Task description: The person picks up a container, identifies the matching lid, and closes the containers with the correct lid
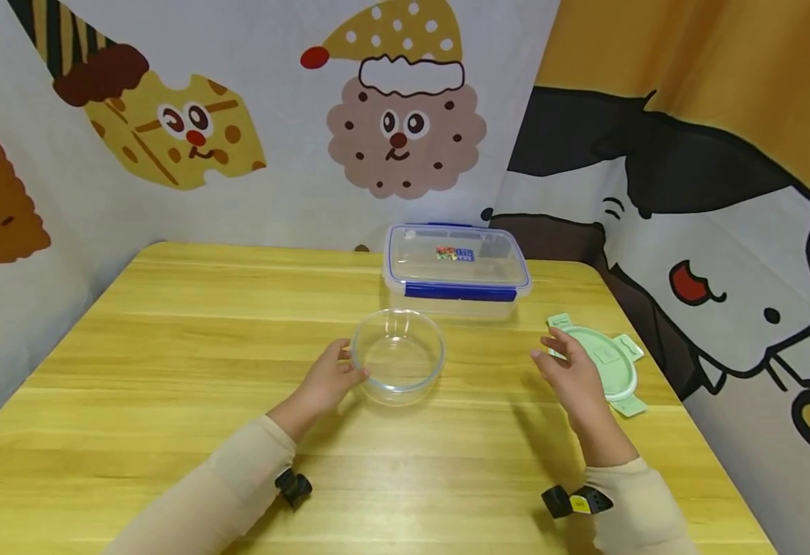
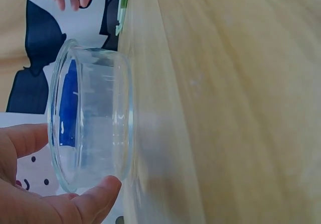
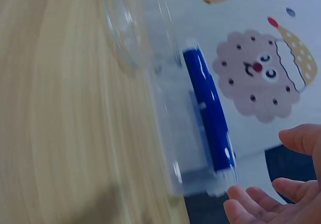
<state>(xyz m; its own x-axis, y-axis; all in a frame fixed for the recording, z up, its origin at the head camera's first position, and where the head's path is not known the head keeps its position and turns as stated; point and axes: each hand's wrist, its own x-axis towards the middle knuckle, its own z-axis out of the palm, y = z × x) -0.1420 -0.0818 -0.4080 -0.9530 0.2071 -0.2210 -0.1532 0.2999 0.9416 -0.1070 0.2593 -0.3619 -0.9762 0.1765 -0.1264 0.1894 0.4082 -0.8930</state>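
A round clear glass bowl [image 1: 398, 388] stands upright on the wooden table. My left hand [image 1: 328, 379] is at the bowl's left side, thumb by the rim and fingers spread along the wall, as the left wrist view shows at the glass bowl [image 2: 95, 118]. My right hand [image 1: 573, 378] hovers over the right part of the table, holding nothing, its fingers loosely bent. Just beyond it lies a light green lid [image 1: 609, 358] with flap clips, partly hidden by that hand.
A clear rectangular food container [image 1: 456, 270] with blue clips stands behind the glass bowl, its lid on. The wooden table [image 1: 238, 324] meets a printed cloth [image 1: 273, 208] with cartoon figures along the back and right side.
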